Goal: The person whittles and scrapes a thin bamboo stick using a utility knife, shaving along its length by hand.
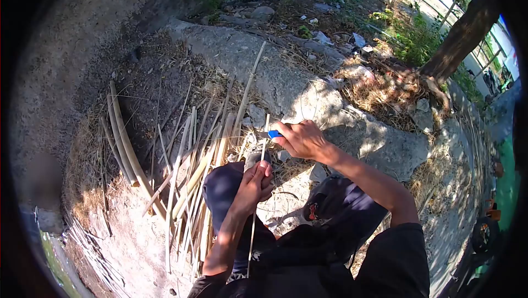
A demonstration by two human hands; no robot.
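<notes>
Clothing: black short-sleeved shirt at the lower edge of the view; below it, dark trousers with bent knees, a small red mark on the right one.
Strip: long, thin, pale wood-like strip, held lengthwise between the knees, its far end pointing away from the body.
Left hand: left hand, fingers curled closed around the strip, thumb laid along it.
Right hand: right hand, closed around the handle of a blue-handled knife, just beyond the left hand.
Blade: grey, crossing the strip in this view; whether it touches cannot be told.
Pile: loose, overlapping pale strips on the ground beside the left knee.
Poles: thicker, curved brown poles, left of the pile.
Slab: rough grey stone-like slab, beyond the hands.
Tree: stout brown trunk, upper right, dry leaves near its base.
</notes>
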